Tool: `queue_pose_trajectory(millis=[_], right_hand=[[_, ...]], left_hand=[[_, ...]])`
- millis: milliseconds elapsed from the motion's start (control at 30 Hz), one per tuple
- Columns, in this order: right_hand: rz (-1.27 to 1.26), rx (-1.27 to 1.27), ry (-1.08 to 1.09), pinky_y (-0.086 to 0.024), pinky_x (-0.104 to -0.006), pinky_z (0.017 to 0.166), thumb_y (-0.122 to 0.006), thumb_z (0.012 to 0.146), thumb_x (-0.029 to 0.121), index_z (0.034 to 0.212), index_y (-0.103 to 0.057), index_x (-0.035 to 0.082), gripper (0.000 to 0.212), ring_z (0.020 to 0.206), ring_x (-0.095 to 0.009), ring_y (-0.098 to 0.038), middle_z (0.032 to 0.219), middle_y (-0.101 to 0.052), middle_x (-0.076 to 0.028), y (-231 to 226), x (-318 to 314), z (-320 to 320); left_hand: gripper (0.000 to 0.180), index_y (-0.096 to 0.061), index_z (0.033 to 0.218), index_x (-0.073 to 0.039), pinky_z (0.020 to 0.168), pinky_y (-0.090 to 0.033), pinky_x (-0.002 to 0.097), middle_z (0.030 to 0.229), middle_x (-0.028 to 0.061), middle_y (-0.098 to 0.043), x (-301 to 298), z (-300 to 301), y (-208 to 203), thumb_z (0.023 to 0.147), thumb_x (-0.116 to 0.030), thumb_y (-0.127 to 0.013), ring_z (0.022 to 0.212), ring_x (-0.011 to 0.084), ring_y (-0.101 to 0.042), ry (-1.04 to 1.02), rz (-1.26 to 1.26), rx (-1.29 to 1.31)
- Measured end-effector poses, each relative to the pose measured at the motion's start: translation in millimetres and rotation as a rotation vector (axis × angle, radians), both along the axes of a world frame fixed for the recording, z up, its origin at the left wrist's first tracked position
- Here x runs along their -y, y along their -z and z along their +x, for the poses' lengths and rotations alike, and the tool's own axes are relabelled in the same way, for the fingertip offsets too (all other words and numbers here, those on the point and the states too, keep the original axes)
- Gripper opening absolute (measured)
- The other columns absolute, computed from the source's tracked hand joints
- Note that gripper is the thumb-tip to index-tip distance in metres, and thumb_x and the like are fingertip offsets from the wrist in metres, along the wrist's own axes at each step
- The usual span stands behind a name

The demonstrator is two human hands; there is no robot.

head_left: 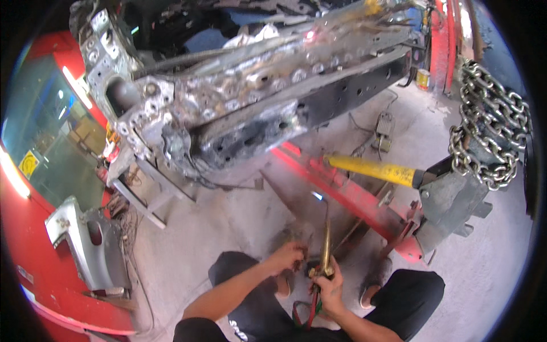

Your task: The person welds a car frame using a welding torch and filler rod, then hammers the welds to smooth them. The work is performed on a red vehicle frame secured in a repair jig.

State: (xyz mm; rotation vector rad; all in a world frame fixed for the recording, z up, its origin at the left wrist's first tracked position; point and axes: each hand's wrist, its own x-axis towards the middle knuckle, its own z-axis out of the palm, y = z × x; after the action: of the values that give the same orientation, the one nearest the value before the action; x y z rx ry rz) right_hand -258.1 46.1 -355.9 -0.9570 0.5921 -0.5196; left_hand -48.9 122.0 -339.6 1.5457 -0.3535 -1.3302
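Note:
My right hand [327,283] is wrapped round the handle of a brass gas torch [326,242]. The torch points up and away from me, and a small bright blue-white flame burns at its bent tip. Red and green hoses [313,308] run down from its lower end. Just left of the torch, my left hand [289,257] has its fingers curled closed, and what they may hold is too blurred to make out. Beyond both hands lies a bare, rusty car body section [239,85] with a long black rail [342,94] along its near side; the flame is apart from it.
A red frame beam [353,196] with a yellow cylinder [373,169] crosses the floor ahead. Heavy chain [490,125] hangs on a grey bracket at the right. A silver fender [94,251] leans by a red wall at left, near a metal stand [139,196]. A foot pedal [384,130] lies farther off.

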Motion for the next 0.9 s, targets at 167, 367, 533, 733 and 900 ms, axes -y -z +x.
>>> queue_pose_trajectory(millis=[167,367,533,733,900], right_hand=[[0.082,-0.046,-0.030,-0.055,-0.0331,0.055,-0.059,0.083,-0.001,0.163,-0.032,-0.004,0.084,0.065,-0.020,-0.066,0.101,-0.067,-0.014,-23,-3,12],[0.145,-0.090,-0.018,-0.055,-0.0327,0.054,-0.056,0.084,-0.002,0.164,-0.035,0.002,0.082,0.064,-0.019,-0.065,0.094,-0.066,-0.012,-26,-6,10],[0.146,-0.067,-0.019,-0.055,-0.0324,0.055,-0.060,0.086,-0.004,0.165,-0.031,0.003,0.085,0.064,-0.019,-0.064,0.097,-0.067,-0.011,-22,5,15],[0.163,-0.056,-0.029,-0.056,-0.0360,0.054,-0.057,0.085,-0.010,0.166,-0.026,0.000,0.087,0.064,-0.024,-0.067,0.095,-0.068,-0.015,-12,6,20],[0.164,-0.031,-0.038,-0.056,-0.0357,0.053,-0.056,0.085,-0.010,0.166,-0.026,0.000,0.087,0.064,-0.023,-0.067,0.094,-0.069,-0.015,-14,5,21]], left_hand=[[0.047,-0.057,0.134,0.000,0.053,-0.057,0.0363,0.091,0.0098,-0.063,-22,11,10,0.087,-0.004,-0.057,0.067,0.0205,-0.066,0.012,0.007,-0.005],[0.052,-0.052,0.141,-0.004,0.057,-0.060,0.0382,0.092,0.0079,-0.061,-30,5,-12,0.089,-0.008,-0.060,0.070,0.0212,-0.065,-0.054,0.065,0.057],[0.069,-0.048,0.153,-0.011,0.054,-0.060,0.0362,0.090,0.0079,-0.061,-27,2,-6,0.086,0.003,-0.056,0.065,0.0179,-0.065,-0.098,0.026,0.091],[0.086,-0.034,0.164,-0.019,0.056,-0.061,0.0360,0.104,0.0138,-0.064,-22,7,-16,0.085,0.008,-0.054,0.065,0.0203,-0.066,-0.113,-0.116,0.017],[0.088,-0.031,0.166,-0.021,0.060,-0.062,0.0369,0.120,0.0194,-0.065,-26,12,-16,0.086,0.010,-0.053,0.073,0.0211,-0.069,-0.220,-0.128,-0.076]])
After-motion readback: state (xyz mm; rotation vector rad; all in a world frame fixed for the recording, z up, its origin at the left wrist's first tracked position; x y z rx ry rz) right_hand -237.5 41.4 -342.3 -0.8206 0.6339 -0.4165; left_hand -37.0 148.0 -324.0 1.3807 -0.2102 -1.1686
